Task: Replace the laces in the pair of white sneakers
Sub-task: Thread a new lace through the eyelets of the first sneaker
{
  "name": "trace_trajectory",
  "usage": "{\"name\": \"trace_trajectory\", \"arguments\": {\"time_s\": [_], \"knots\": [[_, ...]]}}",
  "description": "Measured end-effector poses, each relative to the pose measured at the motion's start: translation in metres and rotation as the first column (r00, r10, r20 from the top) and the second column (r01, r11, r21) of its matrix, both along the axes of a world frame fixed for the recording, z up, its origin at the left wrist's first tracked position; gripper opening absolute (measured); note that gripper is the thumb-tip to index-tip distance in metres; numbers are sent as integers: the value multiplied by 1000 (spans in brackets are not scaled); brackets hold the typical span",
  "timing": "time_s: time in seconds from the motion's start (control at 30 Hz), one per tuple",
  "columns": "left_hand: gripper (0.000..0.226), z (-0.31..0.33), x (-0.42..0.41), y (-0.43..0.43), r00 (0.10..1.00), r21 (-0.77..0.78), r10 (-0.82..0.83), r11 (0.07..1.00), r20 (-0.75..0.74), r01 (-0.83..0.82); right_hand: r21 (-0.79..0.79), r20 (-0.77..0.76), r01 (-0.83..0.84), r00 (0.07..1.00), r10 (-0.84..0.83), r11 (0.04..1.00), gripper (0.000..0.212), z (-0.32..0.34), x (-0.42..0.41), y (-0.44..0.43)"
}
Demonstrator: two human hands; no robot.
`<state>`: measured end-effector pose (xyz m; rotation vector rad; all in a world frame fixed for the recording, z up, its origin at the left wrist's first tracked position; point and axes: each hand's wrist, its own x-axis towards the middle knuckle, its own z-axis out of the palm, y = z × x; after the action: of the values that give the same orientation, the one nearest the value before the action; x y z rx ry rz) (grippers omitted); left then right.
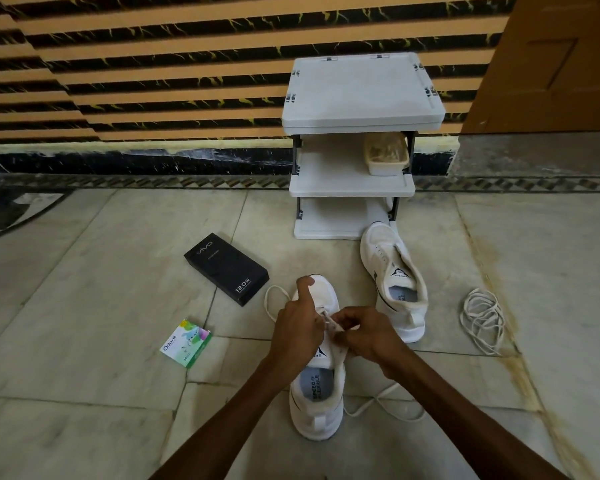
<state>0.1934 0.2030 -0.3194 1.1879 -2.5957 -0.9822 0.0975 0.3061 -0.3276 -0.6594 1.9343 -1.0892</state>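
Both forearms reach in from the bottom edge, and I read the job as partly done. Going from the left, a small green-and-white cardboard box [186, 342] on the pale marble floor [84, 306] reads "Odonil". Beyond it, a long black carton [226, 268] reads "vivo" and "120W". The left hand [297, 317] and right hand [368, 336] meet over the near white mesh sneaker [321, 393]. The fingers of each are clenched on the off-white flat lace [266, 299] at its eyelets, with slack trailing either side. I cannot tell whether that lace is going in or coming out. The insole reads "SPEED FLEXIBLE". To the right, the second white sneaker [392, 282] stands unlaced by the white plastic shelf rack [361, 119]. Farthest right, a loose coil of off-white lace [482, 320] lies untouched, so neither shoe is finished
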Motion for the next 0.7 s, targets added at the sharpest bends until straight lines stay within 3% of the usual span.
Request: {"name": "trace_trajectory", "arguments": {"time_s": [0.13, 0.2, 0.27, 0.33, 0.5, 0.57, 0.63, 0.7], "knots": [[73, -5, -1, 1, 997, 29, 77, 997, -11, -77, 29, -133, -170, 976, 173, 985, 17, 3, -4, -2], [75, -8, -3, -5, 981, 223, 185, 960, -54, -169, 25, -184, -190, 964, 191, 982, 18, 0, -8, -4], [75, -11, -4, -13, 964, 444, 261, 870, -47, -213, 44, -330, -150, 931, 156, 988, 19, -5, -8, -6], [76, -13, -5, -20, 970, 545, 245, 813, 4, -207, 13, -429, -58, 901, 58, 998, 15, -10, -4, -9], [93, -18, -3, -24, 993, 521, 82, 846, 79, -111, -33, -518, -63, 855, 37, 997, 25, -8, -5, -15], [99, -21, -3, -23, 995, 476, 24, 877, 97, -68, -137, -568, -5, 820, -74, 991, 25, 10, -12, -17], [101, -24, -3, -23, 995, 445, -15, 895, 101, -32, -400, -417, 131, 856, -307, 907, 24, 39, -23, -17], [100, -24, -4, -25, 995, 441, -38, 897, 97, -9, -625, 15, 287, 934, -356, 726, 16, 73, -37, -16]]}}
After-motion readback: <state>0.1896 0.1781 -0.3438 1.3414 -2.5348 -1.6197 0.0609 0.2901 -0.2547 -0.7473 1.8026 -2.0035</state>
